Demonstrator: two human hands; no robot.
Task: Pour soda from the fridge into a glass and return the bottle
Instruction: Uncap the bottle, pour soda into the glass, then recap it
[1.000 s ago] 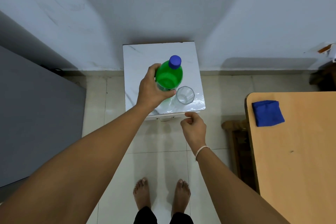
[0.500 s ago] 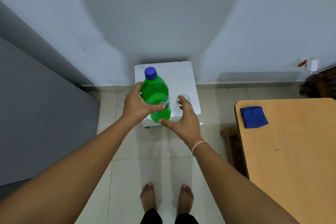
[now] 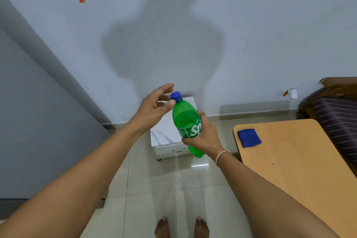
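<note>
A green soda bottle (image 3: 186,120) with a blue cap (image 3: 176,96) is lifted above the small white table (image 3: 164,131), leaning slightly left. My right hand (image 3: 206,137) grips its middle around the label. My left hand (image 3: 154,108) is beside the neck with fingers spread, the thumb close to the cap, holding nothing. The glass is hidden behind the bottle and my right hand.
A wooden table (image 3: 301,164) with a blue cloth (image 3: 248,137) stands at the right. A grey surface (image 3: 38,121) fills the left. A bed with striped cover (image 3: 338,114) is at the far right. My bare feet (image 3: 181,228) stand on tiled floor.
The bottle passed from my left hand to my right hand and rose off the white table. My left hand let go and moved up to the cap. The view tilted upward.
</note>
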